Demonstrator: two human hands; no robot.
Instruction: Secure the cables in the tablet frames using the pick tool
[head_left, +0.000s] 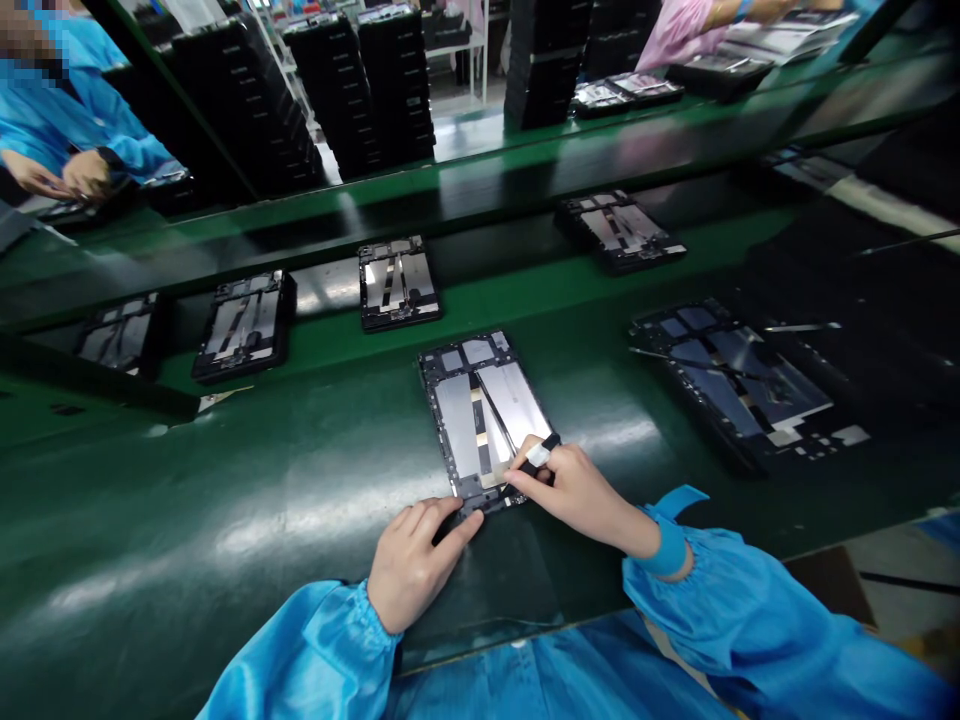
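An opened tablet housing (459, 420) with silvery inner plates and a dark ribbon strip lies on the green bench in front of me. My left hand (420, 560) rests at its near left corner, with thumb and forefinger apart and their tips touching the edge. Over the near right part of the housing, my right hand (574, 490) is closed around a small dark tool with white tape (540, 452). The tool's working tip is hidden by my fingers, so its exact kind does not show. A blue band circles my right wrist.
Similar tablet housings stand in dark trays along the back strip, including one in the middle (399, 283) and one further right (619, 232). Another housing (742, 375) lies to my right, near tweezers (802, 327). Tall black tray stacks (394, 95) and co-workers' hands (86, 175) are beyond.
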